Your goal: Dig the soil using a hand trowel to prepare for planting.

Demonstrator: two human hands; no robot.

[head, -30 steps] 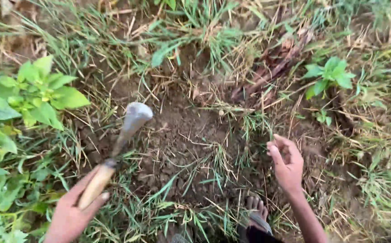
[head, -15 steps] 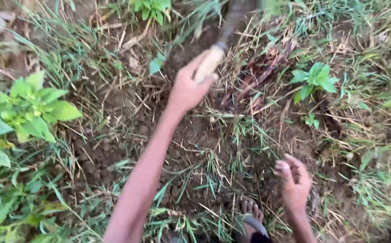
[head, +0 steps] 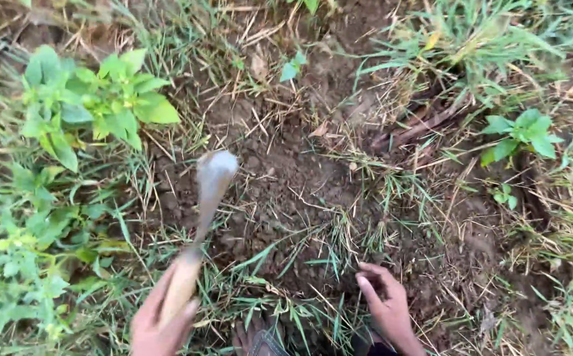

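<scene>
My left hand [head: 158, 322] grips the wooden handle of a small hoe [head: 202, 217] at the bottom left. Its grey metal blade points up and away, hanging blurred over a patch of loose dark soil [head: 280, 191]. My right hand [head: 387, 306] is low at the bottom centre, fingers curled and partly apart, touching thin grass blades [head: 329, 254] that grow out of the soil. It holds nothing that I can make out. My sandalled feet [head: 260, 339] show at the bottom edge between the two hands.
A leafy green plant [head: 98, 99] stands at the upper left, with more leafy weeds [head: 29, 250] below it. A small green seedling [head: 520, 135] grows at the right. Dry grass, straw and reddish dead stalks [head: 418, 128] ring the soil patch.
My left arm swung the hoe out far ahead, then pulled it back to the lower left. My right hand dropped lower, down to the grass near my feet.
</scene>
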